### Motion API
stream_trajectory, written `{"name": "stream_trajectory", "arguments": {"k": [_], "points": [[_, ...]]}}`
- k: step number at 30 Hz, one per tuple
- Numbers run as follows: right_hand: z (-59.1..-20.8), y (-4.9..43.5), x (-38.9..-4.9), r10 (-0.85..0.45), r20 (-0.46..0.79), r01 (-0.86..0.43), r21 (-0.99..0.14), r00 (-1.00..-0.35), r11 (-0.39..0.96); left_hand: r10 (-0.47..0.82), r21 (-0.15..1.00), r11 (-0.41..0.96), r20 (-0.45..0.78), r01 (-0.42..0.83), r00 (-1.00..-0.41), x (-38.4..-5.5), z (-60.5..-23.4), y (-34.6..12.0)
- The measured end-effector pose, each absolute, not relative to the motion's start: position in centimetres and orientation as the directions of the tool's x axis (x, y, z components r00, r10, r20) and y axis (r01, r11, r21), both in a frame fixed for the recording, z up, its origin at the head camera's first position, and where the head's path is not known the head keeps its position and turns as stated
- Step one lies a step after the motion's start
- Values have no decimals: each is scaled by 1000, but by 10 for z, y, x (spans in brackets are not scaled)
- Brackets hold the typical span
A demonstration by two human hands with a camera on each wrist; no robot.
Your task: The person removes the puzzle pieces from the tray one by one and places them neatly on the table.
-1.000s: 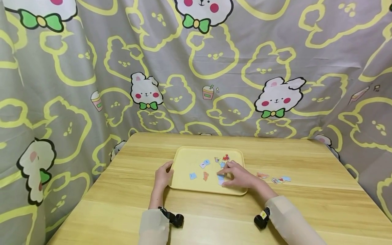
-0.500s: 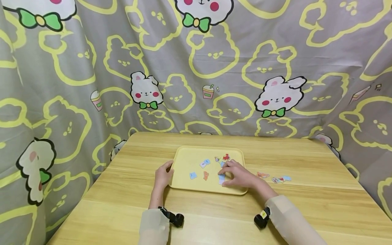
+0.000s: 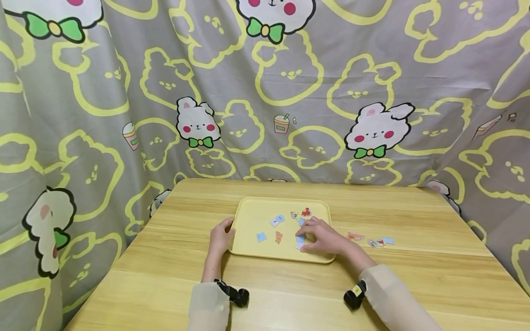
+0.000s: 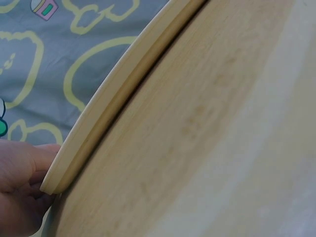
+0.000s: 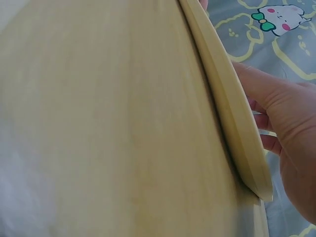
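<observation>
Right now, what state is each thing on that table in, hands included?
Yellow tray, flat on the table
Left hand, fingers curved at the tray's left rim
Right hand, over the tray beside a blue-and-white piece, grip unclear
Blue piece, lying alone in the tray
Orange piece, lying outside the tray
</observation>
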State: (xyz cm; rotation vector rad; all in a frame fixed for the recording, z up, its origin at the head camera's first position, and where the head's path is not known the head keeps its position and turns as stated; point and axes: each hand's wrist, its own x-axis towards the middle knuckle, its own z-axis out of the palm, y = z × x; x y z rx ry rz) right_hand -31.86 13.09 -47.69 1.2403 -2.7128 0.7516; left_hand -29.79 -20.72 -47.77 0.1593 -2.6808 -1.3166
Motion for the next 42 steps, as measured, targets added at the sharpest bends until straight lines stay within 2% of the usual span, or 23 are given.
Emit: {"name": "stream_trajectory", "arguments": {"k": [16, 25, 34, 42], "points": [[-476, 130, -317, -670, 287, -721, -400, -685, 566, -158, 791, 612, 100, -18, -982, -296, -478, -206], [-474, 130, -316, -624, 296, -670, -518, -723, 531, -154, 779, 627, 112, -9, -982, -297, -481, -207], [-471, 132, -315, -540, 267, -550, -688, -798, 473, -157, 782, 623, 94, -24, -983, -298, -481, -207], [-468, 135, -313, -523, 284, -541, -717, -803, 440, -161, 790, 612, 82, -35, -984, -298, -481, -207]]}}
